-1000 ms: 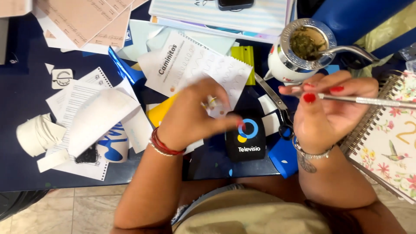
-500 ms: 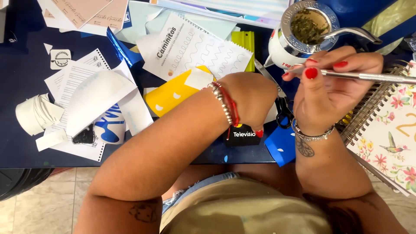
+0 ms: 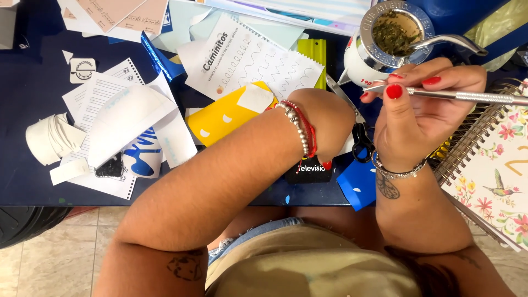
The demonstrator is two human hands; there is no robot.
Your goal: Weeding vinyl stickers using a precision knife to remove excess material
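One metal-rimmed cup (image 3: 385, 47) full of green herb (image 3: 393, 34).

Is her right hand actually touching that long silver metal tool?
Touching. The head view shows the right hand pinching the thin metal tool: the thumb lies on top of the shaft and the fingers wrap behind it, with no gap.

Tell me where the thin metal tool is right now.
In the head view, the thin metal tool is at the upper right, pinched in the right hand, running rightward over the spiral notebook, just below the metal-rimmed cup.
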